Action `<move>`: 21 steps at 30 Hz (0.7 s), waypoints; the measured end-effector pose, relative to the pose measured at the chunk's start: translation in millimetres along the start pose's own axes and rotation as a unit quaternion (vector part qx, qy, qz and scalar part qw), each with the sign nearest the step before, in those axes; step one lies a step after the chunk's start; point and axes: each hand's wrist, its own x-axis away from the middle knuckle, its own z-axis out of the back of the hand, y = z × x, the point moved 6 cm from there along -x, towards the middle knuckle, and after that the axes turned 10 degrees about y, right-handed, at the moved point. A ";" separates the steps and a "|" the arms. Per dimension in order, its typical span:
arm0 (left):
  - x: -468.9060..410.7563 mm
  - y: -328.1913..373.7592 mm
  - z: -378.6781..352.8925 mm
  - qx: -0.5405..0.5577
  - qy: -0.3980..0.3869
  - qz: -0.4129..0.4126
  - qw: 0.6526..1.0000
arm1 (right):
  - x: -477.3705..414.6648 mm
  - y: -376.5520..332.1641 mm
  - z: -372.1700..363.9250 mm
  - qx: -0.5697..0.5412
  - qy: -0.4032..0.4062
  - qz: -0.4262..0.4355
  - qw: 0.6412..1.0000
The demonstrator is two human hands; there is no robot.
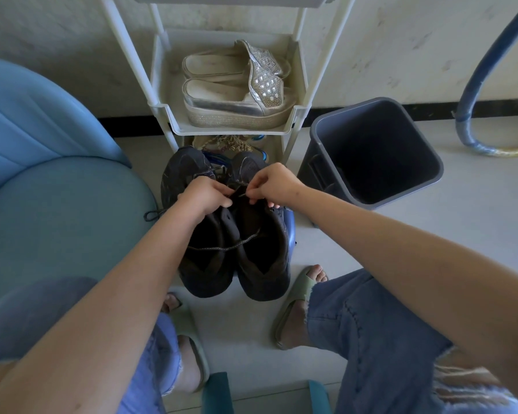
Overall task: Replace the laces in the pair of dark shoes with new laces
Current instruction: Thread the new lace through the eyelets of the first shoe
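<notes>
Two knees in blue jeans (386, 339) are closest, with feet in green slippers (293, 303) just past them. Between the feet and the white rack (168, 115) sit the dark shoes (204, 273), side by side, toes pointing away. A bit of blue shows by the right shoe, so I cannot tell if they sit on the floor or on something.

The left hand (205, 194) and the right hand (277, 183) meet over the shoes, near the lace holes. Each grip is closed small, with fingertips pinched on a thin dark lace (225, 248). Some of the lace lies loose across both shoe openings, and one end trails out to the left. No new laces can be seen.

The lace looks light, soft and floppy. It should go wherever it is pulled, but it may catch in a hole. Pinching it close to the hole, or right at its hard tip, looks best. The shoes look heavier and a bit bendy. A hard tug might make one slide or tip, so one hand could hold the shoe's side near the holes.

A grey bin (371, 150) stands to the right. Shiny sandals (237, 94) rest on the rack. A blue chair (57, 204) is on the left.
</notes>
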 end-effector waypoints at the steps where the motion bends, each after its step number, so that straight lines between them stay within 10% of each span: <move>1: 0.1 -1.1 0.1 0.009 -0.003 0.009 1.000 | -0.5 2.6 0.5 -0.018 0.018 -0.014 1.000; 21: -1.1 -0.9 -1.2 0.038 0.001 0.044 0.998 | 1.8 11.3 -14.0 -0.059 0.077 -0.036 0.995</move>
